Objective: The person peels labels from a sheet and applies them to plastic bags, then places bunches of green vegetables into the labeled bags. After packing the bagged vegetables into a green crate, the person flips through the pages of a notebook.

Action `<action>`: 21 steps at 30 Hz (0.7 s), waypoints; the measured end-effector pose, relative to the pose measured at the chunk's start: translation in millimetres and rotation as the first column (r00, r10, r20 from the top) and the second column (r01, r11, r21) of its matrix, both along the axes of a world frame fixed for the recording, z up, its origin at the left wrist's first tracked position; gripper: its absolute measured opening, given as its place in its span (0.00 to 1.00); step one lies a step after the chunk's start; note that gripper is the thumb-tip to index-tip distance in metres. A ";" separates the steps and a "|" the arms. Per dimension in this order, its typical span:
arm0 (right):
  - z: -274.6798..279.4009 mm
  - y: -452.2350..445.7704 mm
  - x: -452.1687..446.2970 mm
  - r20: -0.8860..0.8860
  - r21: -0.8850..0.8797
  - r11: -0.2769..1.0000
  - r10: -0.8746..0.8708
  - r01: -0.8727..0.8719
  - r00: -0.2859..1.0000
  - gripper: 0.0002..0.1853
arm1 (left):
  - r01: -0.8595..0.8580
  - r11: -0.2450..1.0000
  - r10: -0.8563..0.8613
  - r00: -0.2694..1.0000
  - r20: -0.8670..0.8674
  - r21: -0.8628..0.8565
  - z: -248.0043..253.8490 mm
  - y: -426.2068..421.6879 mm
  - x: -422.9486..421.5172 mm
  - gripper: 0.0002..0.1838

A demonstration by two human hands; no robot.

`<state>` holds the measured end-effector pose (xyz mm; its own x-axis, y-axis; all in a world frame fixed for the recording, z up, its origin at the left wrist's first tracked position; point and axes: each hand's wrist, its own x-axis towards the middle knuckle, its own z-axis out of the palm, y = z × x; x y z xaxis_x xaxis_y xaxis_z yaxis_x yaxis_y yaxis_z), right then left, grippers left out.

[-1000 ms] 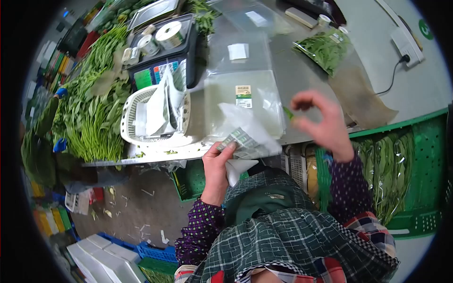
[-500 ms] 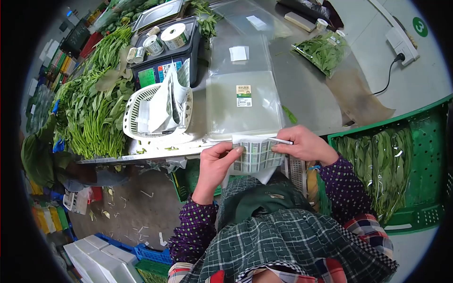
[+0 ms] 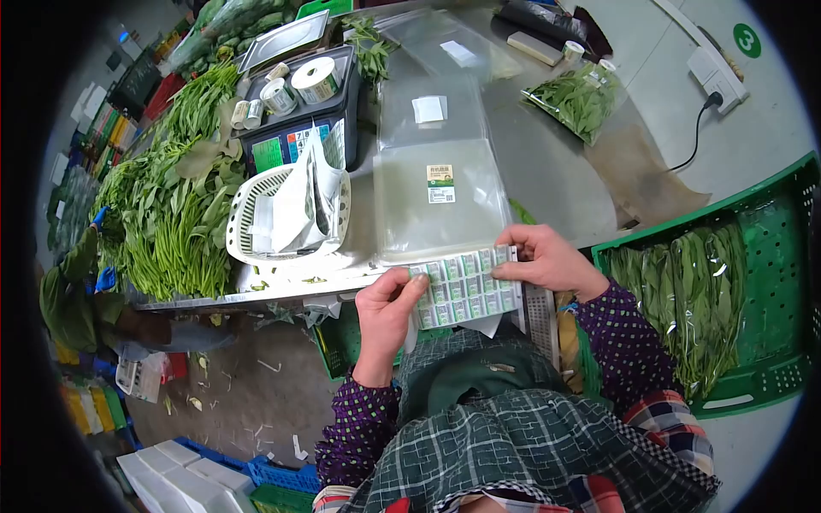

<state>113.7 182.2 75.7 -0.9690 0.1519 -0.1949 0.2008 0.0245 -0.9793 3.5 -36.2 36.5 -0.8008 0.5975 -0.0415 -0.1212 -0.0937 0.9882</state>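
Label sheet (image 3: 472,297), centre of frame, flattened out and tilted more face-up since 0.5 s ago. Left hand (image 3: 386,315) and right hand (image 3: 552,263) apart, each pinching 1 end. Best: hold sheet taut, grip edges lightly, avoid creasing labels (image 3: 453,289).

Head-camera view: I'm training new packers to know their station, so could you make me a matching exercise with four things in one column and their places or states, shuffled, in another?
Things:
1. sheet of labels
2. white basket
3. largest roll
4. right-hand green crate

Places or states:
A. on the dark device with number keys
B. holding bagged greens
C. between the left hand and right hand
D. holding white papers

Pairs: 1-C, 2-D, 3-A, 4-B
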 end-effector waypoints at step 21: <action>-5.6 -12.2 -39.1 -0.050 0.605 0.760 0.332 -0.236 0.942 0.13 | -0.042 0.945 -0.066 0.947 -0.315 -0.324 -13.0 -10.5 -0.7 0.12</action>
